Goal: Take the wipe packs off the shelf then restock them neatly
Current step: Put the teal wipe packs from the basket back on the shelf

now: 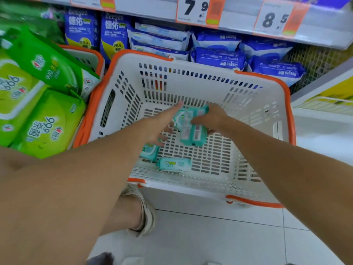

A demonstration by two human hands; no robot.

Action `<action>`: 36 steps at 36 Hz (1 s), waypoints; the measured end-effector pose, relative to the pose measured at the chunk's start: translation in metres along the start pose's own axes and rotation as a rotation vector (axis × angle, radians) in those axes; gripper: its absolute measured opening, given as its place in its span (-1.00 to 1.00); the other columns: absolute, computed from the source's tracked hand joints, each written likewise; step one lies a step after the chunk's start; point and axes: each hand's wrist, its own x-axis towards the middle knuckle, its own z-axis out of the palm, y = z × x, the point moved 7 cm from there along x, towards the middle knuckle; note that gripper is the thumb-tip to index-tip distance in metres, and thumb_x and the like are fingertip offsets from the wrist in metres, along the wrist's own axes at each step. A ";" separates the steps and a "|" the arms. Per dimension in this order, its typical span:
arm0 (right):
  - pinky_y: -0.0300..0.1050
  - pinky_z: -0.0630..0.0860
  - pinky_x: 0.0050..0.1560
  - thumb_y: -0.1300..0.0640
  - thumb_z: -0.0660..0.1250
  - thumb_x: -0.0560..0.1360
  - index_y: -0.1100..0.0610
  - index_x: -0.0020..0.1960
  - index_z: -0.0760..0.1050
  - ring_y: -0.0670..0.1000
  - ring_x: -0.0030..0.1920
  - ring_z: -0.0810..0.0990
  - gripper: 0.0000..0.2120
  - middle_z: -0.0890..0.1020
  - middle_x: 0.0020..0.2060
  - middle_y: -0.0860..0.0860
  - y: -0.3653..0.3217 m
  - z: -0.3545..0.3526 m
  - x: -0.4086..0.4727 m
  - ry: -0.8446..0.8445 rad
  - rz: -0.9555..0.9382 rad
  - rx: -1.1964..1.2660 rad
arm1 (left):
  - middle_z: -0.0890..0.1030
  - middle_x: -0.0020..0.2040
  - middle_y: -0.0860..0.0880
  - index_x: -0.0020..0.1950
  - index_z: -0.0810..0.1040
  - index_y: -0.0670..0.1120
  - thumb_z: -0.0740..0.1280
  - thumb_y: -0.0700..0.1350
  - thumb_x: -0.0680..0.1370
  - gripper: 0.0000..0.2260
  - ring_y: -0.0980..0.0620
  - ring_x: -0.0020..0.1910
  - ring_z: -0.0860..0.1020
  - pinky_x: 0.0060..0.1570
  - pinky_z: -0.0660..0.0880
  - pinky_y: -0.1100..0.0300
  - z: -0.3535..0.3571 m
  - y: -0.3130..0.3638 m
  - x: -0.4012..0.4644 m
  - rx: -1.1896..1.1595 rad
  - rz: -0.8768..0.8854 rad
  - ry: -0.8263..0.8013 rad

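Note:
Both my hands reach into a white basket with an orange rim. My right hand grips a bunch of small teal wipe packs held above the basket floor. My left hand has its fingers spread and touches the left side of that bunch. Two more teal packs lie on the basket floor: one partly under my left hand, another near the front wall.
A second orange-rimmed basket at the left holds large green wipe packs. The shelf behind carries blue wipe packs under price tags. My foot in a sandal stands on the white tiled floor.

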 end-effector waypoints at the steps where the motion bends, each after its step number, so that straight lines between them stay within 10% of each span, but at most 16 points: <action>1: 0.02 0.69 -0.11 0.18 0.53 0.43 0.16 0.19 0.47 0.10 -0.10 0.72 -0.61 0.70 0.01 0.14 -0.017 0.010 -0.006 -0.094 -0.057 0.060 | 0.56 0.27 -0.18 0.37 0.47 -0.03 0.28 0.56 0.27 -0.11 -0.24 0.22 0.54 0.31 0.38 -0.24 0.002 0.006 -0.003 -0.132 0.014 -0.052; 6: 0.06 0.56 0.26 0.29 0.41 0.48 0.09 0.39 0.43 0.12 0.23 0.63 -0.49 0.64 0.22 0.10 -0.052 0.053 -0.039 -0.744 -0.117 0.551 | 0.64 0.01 -0.15 0.19 0.53 -0.07 0.51 0.18 0.37 -0.49 -0.12 -0.01 0.61 0.01 0.57 -0.03 -0.033 -0.006 -0.010 -0.310 0.039 0.140; 12: 0.09 0.52 0.27 -0.09 0.58 0.35 0.01 0.47 0.34 0.11 0.27 0.50 -0.22 0.48 0.35 0.01 0.026 0.125 -0.021 -0.603 -0.190 -0.797 | 0.51 -0.10 -0.17 -0.05 0.44 -0.08 0.36 -0.05 0.46 -0.83 -0.13 -0.13 0.53 0.08 0.59 -0.10 -0.064 -0.032 -0.016 -0.527 0.050 0.266; 17: -0.01 0.53 0.17 0.02 0.56 0.37 0.11 0.38 0.43 0.13 0.18 0.56 -0.36 0.57 0.24 0.09 0.030 0.140 -0.027 -0.381 -0.336 -0.806 | 0.59 0.12 -0.23 0.15 0.53 -0.09 0.34 -0.12 0.47 -0.74 -0.22 0.04 0.61 -0.10 0.64 -0.15 -0.062 -0.026 -0.020 -0.594 0.114 0.184; 21: 0.01 0.68 -0.13 0.21 0.57 0.37 0.17 0.35 0.48 0.10 -0.03 0.65 -0.42 0.60 0.15 0.08 0.030 0.098 -0.021 -0.440 -0.109 -0.447 | 0.62 0.14 -0.25 0.16 0.56 -0.11 0.37 -0.18 0.45 -0.72 -0.24 0.01 0.66 -0.15 0.65 -0.08 -0.060 -0.014 -0.027 -0.540 0.154 0.141; 26: 0.14 0.59 0.20 0.33 0.48 0.46 0.19 0.26 0.56 0.14 0.13 0.67 -0.61 0.67 0.16 0.16 -0.007 0.007 -0.045 -0.655 -0.011 -0.155 | 0.69 0.09 -0.20 0.24 0.57 -0.13 0.36 -0.22 0.50 -0.69 -0.20 -0.01 0.69 -0.12 0.66 -0.10 -0.068 0.018 -0.056 -0.447 0.253 0.109; 36: -0.13 0.63 -0.07 0.32 0.60 0.23 0.20 0.08 0.64 0.01 -0.09 0.71 -0.57 0.73 0.00 0.11 -0.176 -0.159 -0.195 -0.327 -0.459 -0.100 | 0.72 -0.01 -0.02 0.16 0.60 -0.04 0.48 -0.13 0.44 -0.70 0.05 -0.14 0.69 -0.28 0.64 0.14 -0.082 0.157 -0.240 0.027 0.725 0.176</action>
